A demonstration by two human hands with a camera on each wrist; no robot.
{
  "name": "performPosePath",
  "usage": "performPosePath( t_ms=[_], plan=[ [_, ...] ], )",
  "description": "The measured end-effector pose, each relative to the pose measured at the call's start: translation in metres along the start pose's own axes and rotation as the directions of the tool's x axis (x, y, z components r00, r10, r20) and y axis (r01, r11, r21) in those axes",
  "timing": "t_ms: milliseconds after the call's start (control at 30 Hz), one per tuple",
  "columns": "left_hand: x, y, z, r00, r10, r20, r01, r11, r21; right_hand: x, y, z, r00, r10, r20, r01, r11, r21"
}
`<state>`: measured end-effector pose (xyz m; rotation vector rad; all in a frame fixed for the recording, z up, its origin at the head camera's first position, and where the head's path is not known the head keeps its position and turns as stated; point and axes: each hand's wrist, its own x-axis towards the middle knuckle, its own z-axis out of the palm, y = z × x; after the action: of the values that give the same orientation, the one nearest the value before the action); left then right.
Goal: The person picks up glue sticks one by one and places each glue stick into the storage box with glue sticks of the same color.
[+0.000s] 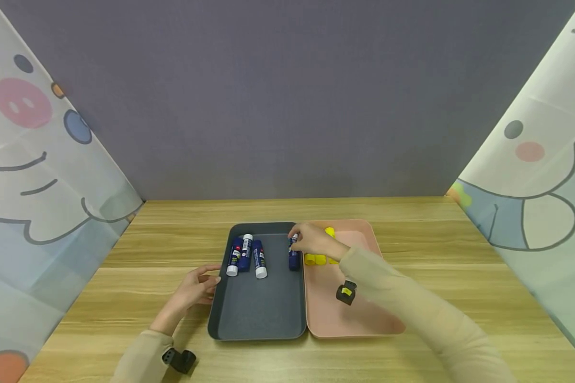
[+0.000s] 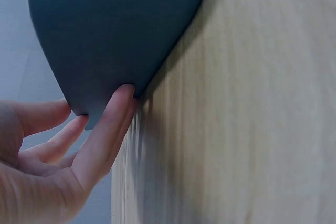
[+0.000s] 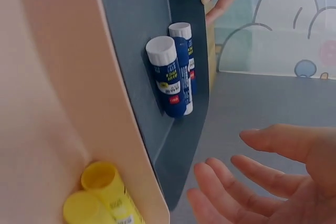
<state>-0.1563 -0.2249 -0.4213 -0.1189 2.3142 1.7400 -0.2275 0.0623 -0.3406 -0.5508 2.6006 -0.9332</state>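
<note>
My left hand (image 1: pixel 196 288) holds the left wall of the dark grey tray (image 1: pixel 261 319), with fingers against its outer side and thumb at the rim. In the left wrist view the fingertips (image 2: pixel 125 92) touch that wall. At the far right inside the grey tray lies a blue glue stick (image 1: pixel 294 260). My right hand (image 1: pixel 312 239) is over its white-capped end, and in the right wrist view this hand's fingers are spread with nothing between them. Three more blue glue sticks with white caps, one of them a glue stick (image 3: pixel 169 80) in front, lie at the tray's left side.
A pink tray (image 1: pixel 335 319) stands against the grey tray's right side. Several yellow glue sticks (image 1: pixel 320 259) lie in it, partly hidden under my right arm. A grey panel (image 1: pixel 287 106) rises behind the wooden table (image 1: pixel 182 244), with printed cloths at both sides.
</note>
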Motion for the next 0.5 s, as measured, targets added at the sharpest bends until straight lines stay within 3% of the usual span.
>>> performPosePath(
  t_ms=[233, 500],
  plan=[
    [-0.002, 0.002, 0.001, 1.000, -0.008, -0.006, 0.008, 1.000, 0.009, -0.013, 0.012, -0.013, 0.999, -0.008, -0.035, 0.005, 0.996, -0.089],
    [-0.001, 0.002, 0.001, 1.000, -0.007, -0.007, 0.007, 1.000, 0.009, -0.033, 0.025, -0.026, 0.999, -0.020, -0.051, 0.016, 0.996, -0.083]
  ],
)
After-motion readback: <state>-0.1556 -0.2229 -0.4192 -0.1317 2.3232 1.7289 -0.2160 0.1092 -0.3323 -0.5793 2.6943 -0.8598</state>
